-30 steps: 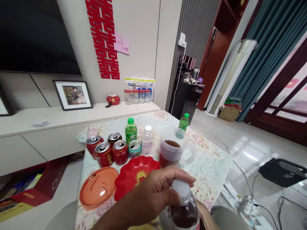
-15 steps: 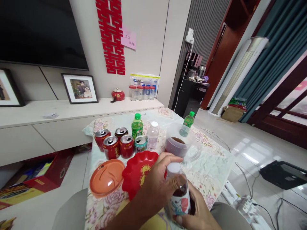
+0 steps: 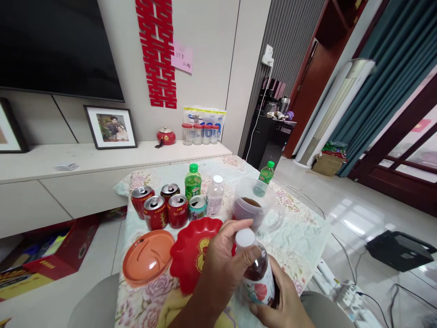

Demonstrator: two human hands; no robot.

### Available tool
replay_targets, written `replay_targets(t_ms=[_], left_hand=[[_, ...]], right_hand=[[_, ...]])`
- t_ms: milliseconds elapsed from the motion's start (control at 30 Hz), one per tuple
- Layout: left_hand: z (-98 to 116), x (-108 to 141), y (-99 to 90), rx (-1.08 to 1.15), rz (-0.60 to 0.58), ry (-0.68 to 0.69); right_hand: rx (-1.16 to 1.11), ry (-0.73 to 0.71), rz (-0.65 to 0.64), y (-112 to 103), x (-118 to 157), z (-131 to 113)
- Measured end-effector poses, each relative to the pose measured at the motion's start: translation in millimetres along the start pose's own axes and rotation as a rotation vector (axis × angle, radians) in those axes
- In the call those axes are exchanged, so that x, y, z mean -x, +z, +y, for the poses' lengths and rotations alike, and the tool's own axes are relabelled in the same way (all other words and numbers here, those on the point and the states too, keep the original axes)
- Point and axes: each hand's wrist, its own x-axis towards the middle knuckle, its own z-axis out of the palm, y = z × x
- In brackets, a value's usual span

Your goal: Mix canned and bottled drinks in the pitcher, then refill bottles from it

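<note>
A bottle of dark drink [image 3: 260, 282] with a white cap [image 3: 245, 238] and a fruit label stands upright between my hands. My right hand [image 3: 283, 296] is wrapped round its lower part from the right. My left hand [image 3: 227, 259] curves round the cap and neck, thumb across the bottle's shoulder and forefinger behind the cap. Behind it is a clear plastic jug [image 3: 269, 205] with brown liquid. Left of my left hand lies a red scalloped plate [image 3: 186, 255], with an orange lid [image 3: 146, 257] beside it.
Several opened cans [image 3: 156, 213], a green-capped bottle [image 3: 193, 182] and a clear white-capped bottle [image 3: 215, 196] stand behind the plate. Another green bottle [image 3: 266, 173] is behind the jug. A yellow cloth [image 3: 170, 310] lies at the near edge of the flowered tablecloth [image 3: 300, 241].
The view has shifted slightly. My left thumb and fingers have shifted a little round the capped neck, and the bottle is turned slightly; both hands remain on it.
</note>
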Motion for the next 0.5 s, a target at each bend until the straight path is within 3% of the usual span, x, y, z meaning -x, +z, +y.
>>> replay_targets(t_ms=[133, 233, 333, 400, 500], left_hand=[[6, 5, 8.4, -0.17, 0.062, 0.018], [11, 7, 7.7, -0.279, -0.062, -0.028], [10, 7, 3.9, -0.239, -0.174, -0.064], [8, 4, 1.0, -0.144, -0.089, -0.018], [6, 0, -3.0, 0.027, 0.187, 0.086]], right_hand=[[0.073, -0.01, 0.028, -4, 3, 11], [0.014, -0.017, 0.035, -2, 5, 16], [-0.035, 0.026, 0.003, 1, 6, 11], [-0.041, 0.046, -0.008, 0, 7, 7], [0.007, 0.043, 0.041, -10, 13, 7]])
